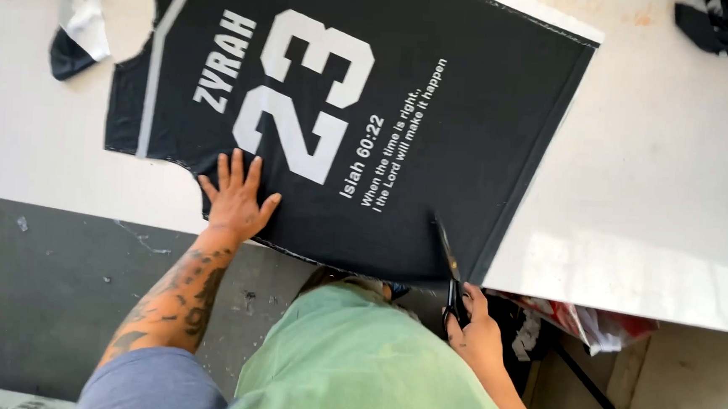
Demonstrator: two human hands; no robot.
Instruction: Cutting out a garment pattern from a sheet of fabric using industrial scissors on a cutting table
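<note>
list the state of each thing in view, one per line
black jersey panel: spread flat on the table, printed side up, near edge overhanging
scissors: blades on the panel near its near edge, open or shut unclear
left hand: flat, fingers spread, pressing the panel
right hand: gripping the scissors' handles
white table: bears the panel
fabric scraps: loose, crumpled at the far corner

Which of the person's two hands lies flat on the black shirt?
The left hand, fingers spread on the shirt; the right hand grips scissors at its edge.
</note>
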